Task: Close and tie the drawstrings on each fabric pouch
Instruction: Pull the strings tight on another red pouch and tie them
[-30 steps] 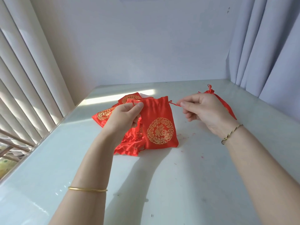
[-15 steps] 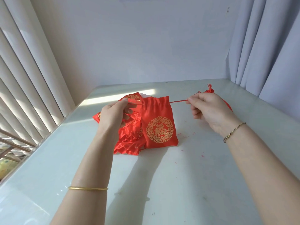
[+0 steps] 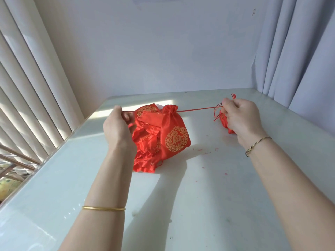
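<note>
The red pouch (image 3: 175, 136) with the gold medallion lies toward the table's (image 3: 208, 205) far edge, leaning on the right side of a heap of red pouches (image 3: 146, 142). Its mouth is now gathered into a tight, ruffled neck; half a second ago it was still flat and wide.

The right hand (image 3: 239, 118) pinches the right drawstring (image 3: 197, 109) between thumb and curled fingers. It has swung out toward the table's right edge, so the cord runs taut and much longer than before, and its looped ends dangle beside the fingers. The left hand (image 3: 117, 127) pinches the left drawstring (image 3: 127, 111) with curled fingers and has shifted toward the left edge, away from the pouch.

Behind the right hand another red pouch (image 3: 223, 120) lies near the far right corner, mostly hidden. A gold bangle (image 3: 103, 208) sits on the left forearm and a twisted bracelet (image 3: 257, 144) on the right wrist. Small red flecks (image 3: 200, 150) dot the white table near the pouch. Vertical blinds (image 3: 36, 78) stand along the left edge and a pale curtain (image 3: 299, 51) along the right.
</note>
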Motion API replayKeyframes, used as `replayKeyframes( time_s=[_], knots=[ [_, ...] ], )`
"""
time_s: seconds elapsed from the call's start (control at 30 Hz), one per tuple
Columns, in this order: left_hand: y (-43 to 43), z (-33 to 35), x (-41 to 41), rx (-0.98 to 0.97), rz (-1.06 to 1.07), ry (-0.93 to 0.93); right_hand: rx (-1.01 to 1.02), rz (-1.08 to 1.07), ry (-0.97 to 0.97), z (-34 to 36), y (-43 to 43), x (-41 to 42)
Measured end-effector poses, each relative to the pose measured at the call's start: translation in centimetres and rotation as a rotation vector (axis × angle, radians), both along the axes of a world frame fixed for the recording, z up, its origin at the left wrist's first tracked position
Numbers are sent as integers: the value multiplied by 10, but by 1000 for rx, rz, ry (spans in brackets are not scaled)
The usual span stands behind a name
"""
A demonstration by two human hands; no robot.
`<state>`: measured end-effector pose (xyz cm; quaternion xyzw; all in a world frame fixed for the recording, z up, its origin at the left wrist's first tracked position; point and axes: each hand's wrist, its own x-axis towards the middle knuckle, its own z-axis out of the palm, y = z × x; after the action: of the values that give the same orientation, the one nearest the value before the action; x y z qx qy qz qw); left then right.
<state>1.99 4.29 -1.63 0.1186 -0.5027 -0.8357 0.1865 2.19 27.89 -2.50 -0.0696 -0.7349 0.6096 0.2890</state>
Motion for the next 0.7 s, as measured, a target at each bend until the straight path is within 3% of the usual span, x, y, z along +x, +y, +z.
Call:
replayKeyframes(
  time_s=[0.13,0.2,0.33,0.4,0.57,0.7],
  knots=[
    [7,23,13,119,-432,229,-154,173,34,28,-15,19],
    [18,32,24,-78,-561,212,-191,305,53,40,-29,30],
    [29,39,41,-658,-720,204,-212,519,91,57,-53,50],
    [29,40,44,-778,-756,233,-174,527,106,60,-58,56],
    [31,45,48,-733,-693,276,-134,488,104,59,-53,54],
    [29,45,47,-632,-691,269,-22,577,-60,56,-48,53]
  ],
)
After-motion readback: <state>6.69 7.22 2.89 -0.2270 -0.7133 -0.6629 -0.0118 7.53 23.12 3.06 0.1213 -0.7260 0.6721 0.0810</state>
